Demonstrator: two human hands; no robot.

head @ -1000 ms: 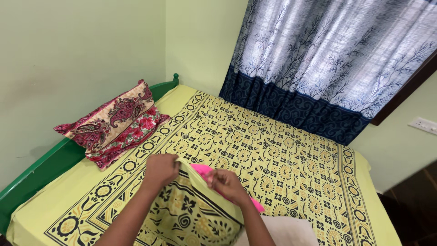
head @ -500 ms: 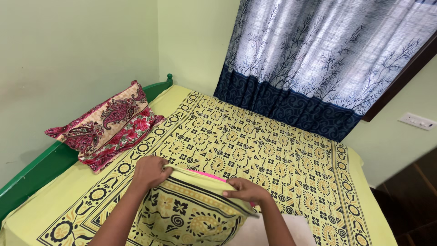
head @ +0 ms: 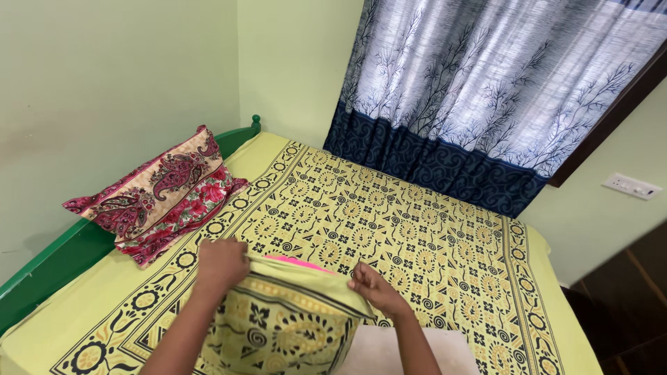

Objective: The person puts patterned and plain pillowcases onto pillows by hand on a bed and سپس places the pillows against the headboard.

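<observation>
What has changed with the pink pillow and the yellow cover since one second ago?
The yellow patterned pillow cover has been drawn further over the pink pillow; only a thin pink strip shows now. The right hand moved outward along the opening. The left hand still grips its corner. The two red pillows stayed.

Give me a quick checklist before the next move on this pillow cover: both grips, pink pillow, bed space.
1. Left hand grips the cover's open edge: ok.
2. Right hand pinches the same edge: ok.
3. Pink pillow fully inside the yellow patterned cover: not ok, a strip shows at the opening.
4. Cover's lower end seated: cannot tell, out of frame.
5. Bedsheet ahead free; two red pillows lie apart at the left: ok.
</observation>
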